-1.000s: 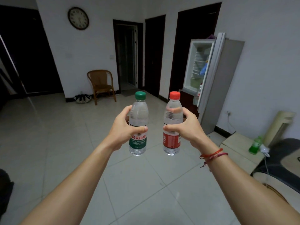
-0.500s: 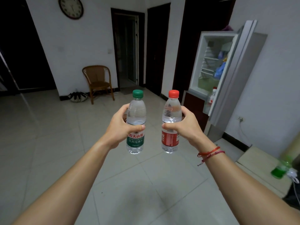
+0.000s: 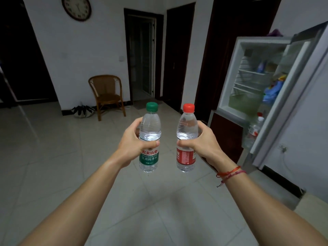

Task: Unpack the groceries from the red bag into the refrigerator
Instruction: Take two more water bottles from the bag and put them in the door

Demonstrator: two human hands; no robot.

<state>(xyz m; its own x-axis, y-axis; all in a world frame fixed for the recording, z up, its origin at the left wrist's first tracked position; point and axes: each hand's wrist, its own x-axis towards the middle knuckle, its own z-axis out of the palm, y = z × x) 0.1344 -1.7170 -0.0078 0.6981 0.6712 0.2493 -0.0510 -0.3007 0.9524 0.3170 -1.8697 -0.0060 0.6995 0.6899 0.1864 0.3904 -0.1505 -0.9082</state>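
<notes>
Head view: two water bottles held out in front, upright, side by side, near each other but apart. On the left, green-capped bottle [image 3: 150,134] in left hand [image 3: 132,144], fingers and thumb wrapped round the body just above the green label. On the right, red-capped bottle [image 3: 187,130] in right hand [image 3: 204,144], same wrap, thumb across the front above the red label. Both capped, both near full by the look.

Step in hand, judged: carrying bottles toward refrigerator [image 3: 229,73], off to the right front and well apart from them. Its door [image 3: 291,96] swung wide open. No sight of red bag.

Next move, judged: close the gap, turn right, find a slot tall enough for upright bottles. Likely candidate the low door shelf, holding a third bottle [image 3: 253,132] with red cap; spare room beside it hard to judge from here. Best placed one at a time, with no free hand for steadying.

Count: bottles in hand, two; bottle in door, one; hands, two; refrigerator, one, upper compartment open, dark-fronted lower part closed. Inside: wire shelves, number unclear; one pale green drawer [image 3: 243,102] at the bottom; one blue packet [image 3: 273,91] in the door, blurred. On right wrist, string bracelets [image 3: 229,174], apparently two. Farther out: one wicker chair [image 3: 107,95] by the far wall, one wall clock [image 3: 76,8], tiled floor [image 3: 53,157], dark doorways.
</notes>
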